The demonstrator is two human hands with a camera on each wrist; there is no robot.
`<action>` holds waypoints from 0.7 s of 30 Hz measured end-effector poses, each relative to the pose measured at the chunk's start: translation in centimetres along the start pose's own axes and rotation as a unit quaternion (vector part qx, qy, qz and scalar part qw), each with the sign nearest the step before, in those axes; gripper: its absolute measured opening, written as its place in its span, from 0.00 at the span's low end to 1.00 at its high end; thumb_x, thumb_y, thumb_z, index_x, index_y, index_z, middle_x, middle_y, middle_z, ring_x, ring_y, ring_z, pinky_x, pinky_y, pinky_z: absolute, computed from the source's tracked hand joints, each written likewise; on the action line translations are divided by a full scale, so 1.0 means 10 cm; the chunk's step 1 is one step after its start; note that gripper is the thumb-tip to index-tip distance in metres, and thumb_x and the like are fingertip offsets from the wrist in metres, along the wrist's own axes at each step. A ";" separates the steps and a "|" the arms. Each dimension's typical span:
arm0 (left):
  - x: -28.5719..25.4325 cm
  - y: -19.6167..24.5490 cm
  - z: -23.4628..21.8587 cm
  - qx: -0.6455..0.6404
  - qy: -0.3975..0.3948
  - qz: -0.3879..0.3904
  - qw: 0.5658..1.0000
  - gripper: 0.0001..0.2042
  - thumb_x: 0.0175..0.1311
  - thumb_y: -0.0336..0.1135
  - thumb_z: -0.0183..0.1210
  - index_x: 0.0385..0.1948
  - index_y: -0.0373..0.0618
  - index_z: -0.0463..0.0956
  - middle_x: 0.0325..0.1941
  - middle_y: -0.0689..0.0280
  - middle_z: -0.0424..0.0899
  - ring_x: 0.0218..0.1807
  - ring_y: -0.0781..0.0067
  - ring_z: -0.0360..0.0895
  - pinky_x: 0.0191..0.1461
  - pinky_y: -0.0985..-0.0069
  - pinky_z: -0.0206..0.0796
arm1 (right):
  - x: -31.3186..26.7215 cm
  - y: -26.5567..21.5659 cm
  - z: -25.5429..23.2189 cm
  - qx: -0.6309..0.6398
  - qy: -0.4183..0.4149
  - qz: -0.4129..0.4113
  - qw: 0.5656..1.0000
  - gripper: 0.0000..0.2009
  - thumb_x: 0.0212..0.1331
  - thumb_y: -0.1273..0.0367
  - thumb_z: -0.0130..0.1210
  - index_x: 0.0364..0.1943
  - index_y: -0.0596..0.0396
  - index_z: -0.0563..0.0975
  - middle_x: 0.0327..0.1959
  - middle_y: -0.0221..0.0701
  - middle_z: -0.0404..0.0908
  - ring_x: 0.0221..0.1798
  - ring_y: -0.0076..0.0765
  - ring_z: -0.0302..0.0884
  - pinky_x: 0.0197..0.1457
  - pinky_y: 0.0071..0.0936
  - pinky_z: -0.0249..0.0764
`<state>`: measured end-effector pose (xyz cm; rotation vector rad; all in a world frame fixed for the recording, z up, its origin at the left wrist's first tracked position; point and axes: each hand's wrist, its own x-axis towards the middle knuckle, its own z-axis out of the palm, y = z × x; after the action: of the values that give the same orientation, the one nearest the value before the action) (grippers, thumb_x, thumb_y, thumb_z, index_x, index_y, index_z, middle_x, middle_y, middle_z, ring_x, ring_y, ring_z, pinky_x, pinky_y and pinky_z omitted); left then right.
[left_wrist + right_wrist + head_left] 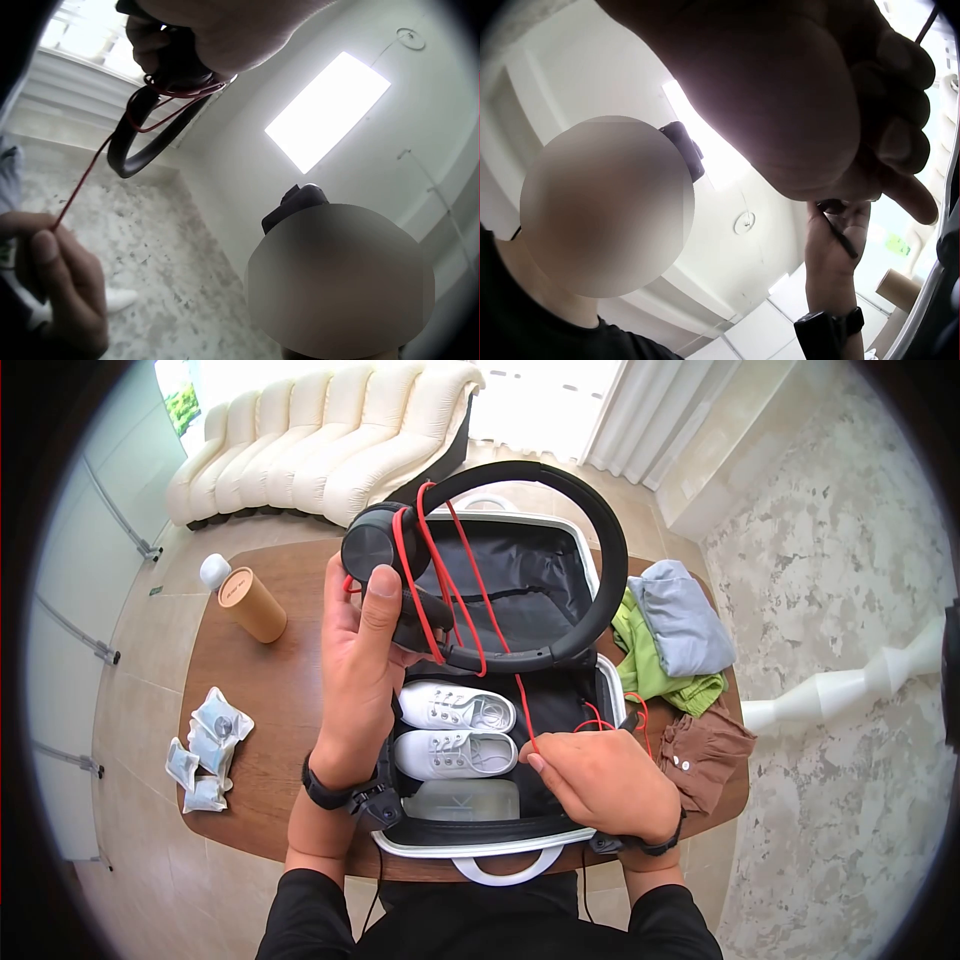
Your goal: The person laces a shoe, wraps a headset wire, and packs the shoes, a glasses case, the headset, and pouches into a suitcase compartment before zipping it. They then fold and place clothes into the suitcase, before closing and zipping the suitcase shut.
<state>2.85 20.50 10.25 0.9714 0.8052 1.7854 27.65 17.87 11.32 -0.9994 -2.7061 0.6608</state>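
Over the open suitcase point(425, 850), my left hand point(362, 660) holds up black over-ear headphones point(615, 560) by the ear cups, the thumb lying across one cup. A red cable point(519, 685) is wound in several loops around the cups and the band. Its free length runs down to my right hand point(615, 785), which pinches it between thumb and curled forefinger. More red cable trails out past the right hand's far side. In the left wrist view the cable stretches straight from the headphones point(124, 154) to the pinching fingers point(46, 247).
White sneakers point(455, 755) and a translucent grey pouch point(465, 800) lie in the suitcase. Folded clothes point(680, 630) sit on the right of the wooden table point(290, 720). On the left are a cardboard tube point(255, 605), a white-capped item point(214, 570) and small packets point(215, 735).
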 end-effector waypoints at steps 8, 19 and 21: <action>0.02 -0.01 0.01 0.006 0.017 0.009 1.000 0.20 0.80 0.47 0.57 0.62 0.47 0.66 0.48 0.67 0.83 0.41 0.78 0.85 0.38 0.75 0.83 | -0.02 -0.01 0.00 0.005 0.028 -0.010 1.000 0.08 0.72 0.68 0.54 0.40 0.55 0.82 0.28 0.36 0.82 0.33 0.46 0.84 0.36 0.40 0.77; 0.07 -0.06 -0.04 0.087 0.057 -0.017 0.994 0.17 0.81 0.50 0.53 0.58 0.50 0.70 0.38 0.69 0.84 0.33 0.81 0.82 0.33 0.80 0.75 | -0.10 -0.03 -0.08 -0.015 0.156 -0.002 0.988 0.05 0.68 0.70 0.59 0.37 0.55 0.82 0.29 0.36 0.82 0.30 0.48 0.81 0.32 0.39 0.75; 0.07 -0.07 -0.09 0.122 0.046 -0.002 0.991 0.16 0.81 0.49 0.54 0.58 0.49 0.69 0.36 0.69 0.84 0.31 0.82 0.81 0.28 0.83 0.68 | -0.11 -0.04 -0.10 -0.029 0.180 0.005 0.983 0.04 0.66 0.71 0.61 0.38 0.55 0.81 0.28 0.34 0.81 0.30 0.46 0.81 0.31 0.39 0.75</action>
<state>2.20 21.33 9.44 1.0492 1.1025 1.7661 28.57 17.23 12.39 -1.0336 -2.4146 0.3615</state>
